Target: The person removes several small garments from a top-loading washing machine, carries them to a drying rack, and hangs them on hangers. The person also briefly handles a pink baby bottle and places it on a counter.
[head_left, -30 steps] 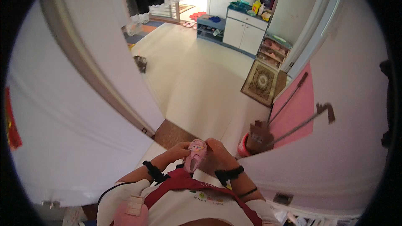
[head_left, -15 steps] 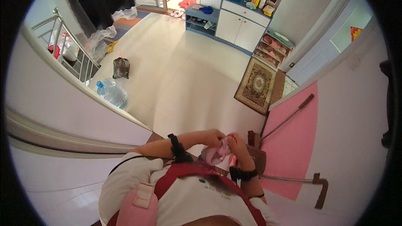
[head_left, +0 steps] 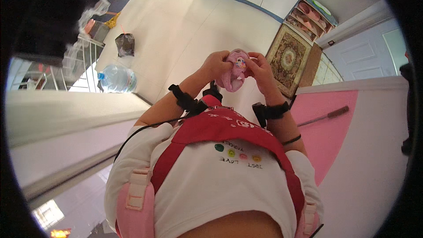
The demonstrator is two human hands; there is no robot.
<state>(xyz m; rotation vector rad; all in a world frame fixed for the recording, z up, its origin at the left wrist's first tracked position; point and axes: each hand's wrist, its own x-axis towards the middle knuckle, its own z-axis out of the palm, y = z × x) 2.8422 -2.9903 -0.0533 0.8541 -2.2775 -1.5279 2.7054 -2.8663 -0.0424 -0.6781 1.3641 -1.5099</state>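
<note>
1. I see both hands raised in front of the chest, holding a small pink toy point(head_left: 233, 74) between them, above the pale floor point(head_left: 185, 31).
2. The toy is soft pink and rounded, with a little coloured figure on its upper face and a white patch lower down.
3. My left hand point(head_left: 216, 65) is closed around the toy's left side.
4. My right hand point(head_left: 260, 68) grips its right side, fingertips pinching near the figure.
5. A large water bottle point(head_left: 115, 78) lies on the floor, well apart to the left.
6. A patterned rug point(head_left: 288, 57) lies just beyond the right hand.
</note>
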